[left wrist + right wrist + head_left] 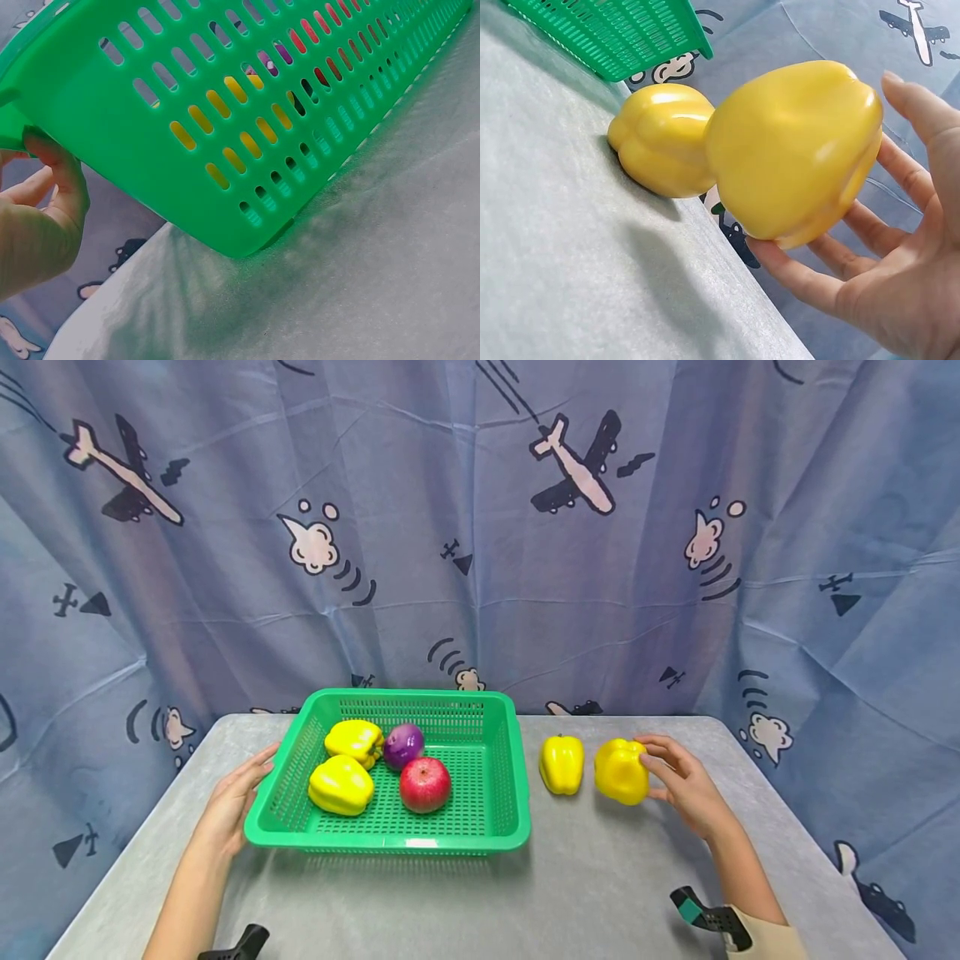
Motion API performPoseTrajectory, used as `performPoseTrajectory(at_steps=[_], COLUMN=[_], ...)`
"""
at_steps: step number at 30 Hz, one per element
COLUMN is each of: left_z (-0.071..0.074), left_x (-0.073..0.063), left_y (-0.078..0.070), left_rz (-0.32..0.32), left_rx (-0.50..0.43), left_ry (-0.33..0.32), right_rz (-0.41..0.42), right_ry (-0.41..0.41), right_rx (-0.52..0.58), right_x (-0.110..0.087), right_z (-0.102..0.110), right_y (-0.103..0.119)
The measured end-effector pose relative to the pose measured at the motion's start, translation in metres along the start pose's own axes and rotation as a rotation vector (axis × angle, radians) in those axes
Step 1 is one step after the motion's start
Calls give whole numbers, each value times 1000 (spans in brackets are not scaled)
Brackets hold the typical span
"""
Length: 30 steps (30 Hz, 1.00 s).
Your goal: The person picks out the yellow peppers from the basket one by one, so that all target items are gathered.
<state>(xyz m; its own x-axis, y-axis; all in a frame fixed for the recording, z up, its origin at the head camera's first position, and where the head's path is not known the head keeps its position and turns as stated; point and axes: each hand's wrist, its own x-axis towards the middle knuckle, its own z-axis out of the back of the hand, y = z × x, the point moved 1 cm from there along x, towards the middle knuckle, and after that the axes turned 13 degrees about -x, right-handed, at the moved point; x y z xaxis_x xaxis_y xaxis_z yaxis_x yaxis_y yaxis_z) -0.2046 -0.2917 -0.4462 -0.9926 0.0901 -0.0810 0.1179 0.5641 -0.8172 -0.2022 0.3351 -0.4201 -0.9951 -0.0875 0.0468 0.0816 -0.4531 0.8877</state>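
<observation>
At the left end of the green plastic basket (386, 841), my left hand (228, 802) grips the rim; in the left wrist view the fingers (64, 176) curl at its edge. Inside the basket lie two yellow bell peppers, one behind (352, 741) and one in front (340, 785), beside a purple onion (405, 745) and a red apple-like fruit (425, 785). My right hand (686, 785) holds another yellow bell pepper (791, 150) just above the table, thumb and fingers around its side. A further yellow bell pepper (561, 765) stands on the table between basket and right hand.
A grey-white cloth-covered table (585, 877) bears everything. Behind and around it hangs a blue curtain (420, 543) printed with planes. Dark straps with camera mounts sit on both wrists, the right one (708, 914) beside a beige sleeve (768, 939).
</observation>
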Motion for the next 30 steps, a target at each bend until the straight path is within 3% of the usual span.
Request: performPoseTrajectory(at_steps=[21,30], left_z=[-2,-1], left_x=[0,0], left_y=[-1,0], left_rz=[3,-8], left_rx=[13,-4], left_ry=[-8,7], right_rz=[-52,-32], right_ry=[-36,-46], right_rx=[15,34], right_x=[3,3], right_z=[-2,-4], right_y=[-8,-12])
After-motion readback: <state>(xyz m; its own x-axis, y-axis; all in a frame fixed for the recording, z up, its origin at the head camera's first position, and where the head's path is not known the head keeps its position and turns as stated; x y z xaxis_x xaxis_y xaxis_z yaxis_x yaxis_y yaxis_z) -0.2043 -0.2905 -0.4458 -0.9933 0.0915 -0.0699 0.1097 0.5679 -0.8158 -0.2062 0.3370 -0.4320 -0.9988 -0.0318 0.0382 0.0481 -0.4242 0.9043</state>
